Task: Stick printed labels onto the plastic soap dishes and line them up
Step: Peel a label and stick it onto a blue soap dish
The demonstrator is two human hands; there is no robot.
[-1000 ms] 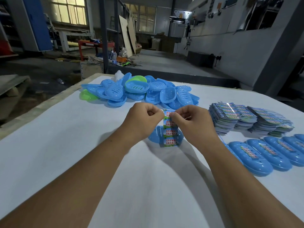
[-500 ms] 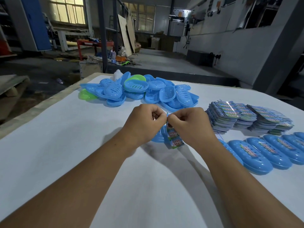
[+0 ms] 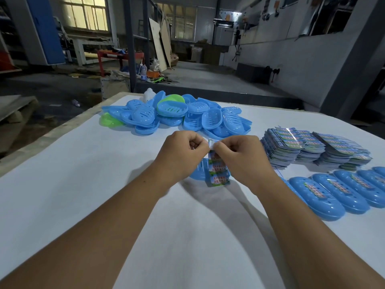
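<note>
A printed label strip [image 3: 217,173] hangs between my two hands above the table centre. My left hand [image 3: 183,155] and my right hand [image 3: 239,157] both pinch its top edge with curled fingers. Under the strip lies a blue soap dish [image 3: 198,173], mostly hidden by the hands and the strip. A row of labelled blue soap dishes [image 3: 333,192] lies at the right. A heap of unlabelled blue and green soap dishes [image 3: 177,116] sits at the far side of the table.
Stacks of printed labels [image 3: 312,149] lie at the right, behind the labelled row. The white table [image 3: 83,184] ends at a left edge, with a workshop floor beyond. Bare tabletop stretches to the left and toward me.
The label strip has twisted and swung from hanging flat to an angle, its top edge worked between the fingertips. Both hands stayed close together over the blue dish.
</note>
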